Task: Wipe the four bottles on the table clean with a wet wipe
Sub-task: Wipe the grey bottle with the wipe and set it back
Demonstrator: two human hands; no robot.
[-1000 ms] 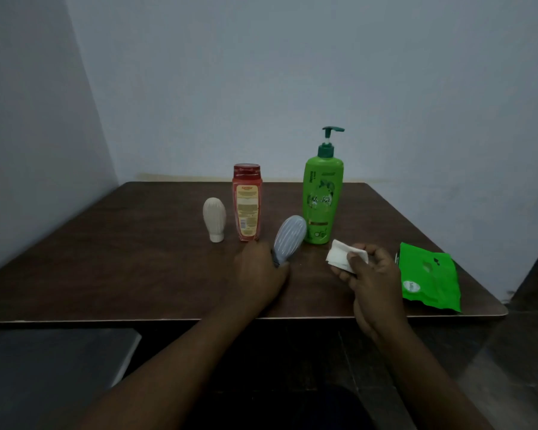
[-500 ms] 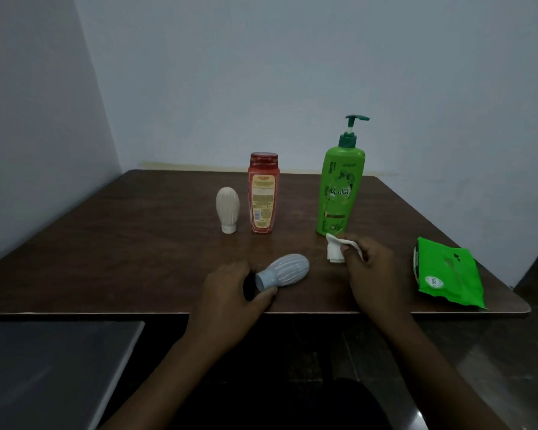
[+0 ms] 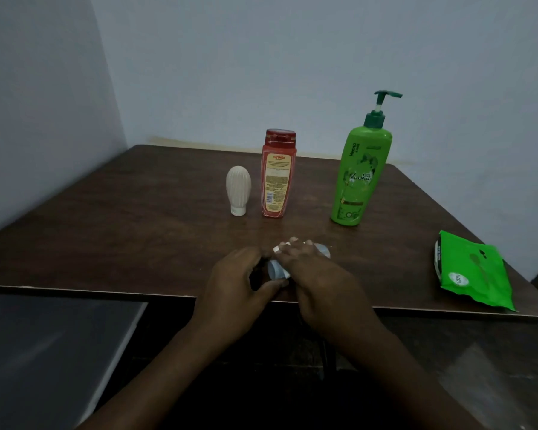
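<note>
A small grey ribbed bottle [image 3: 275, 270] lies near the table's front edge, mostly hidden under my hands. My left hand [image 3: 236, 280] grips its cap end. Over the bottle's body lies my right hand [image 3: 314, 274], holding the white wet wipe [image 3: 277, 249] against it; only a corner of the wipe shows. Further back stand a cream ribbed bottle [image 3: 238, 189] upside down on its cap, a red bottle [image 3: 277, 175] and a tall green pump bottle [image 3: 359, 175].
A green pack of wet wipes [image 3: 475, 273] lies at the table's right front corner. The dark wooden table [image 3: 137, 218] stands in a corner between two pale walls. A grey surface [image 3: 44, 352] sits below the table edge at left.
My right hand moved left with the wipe from beside the green bottle onto the grey bottle. The left hand keeps hold of the bottle's cap end.
</note>
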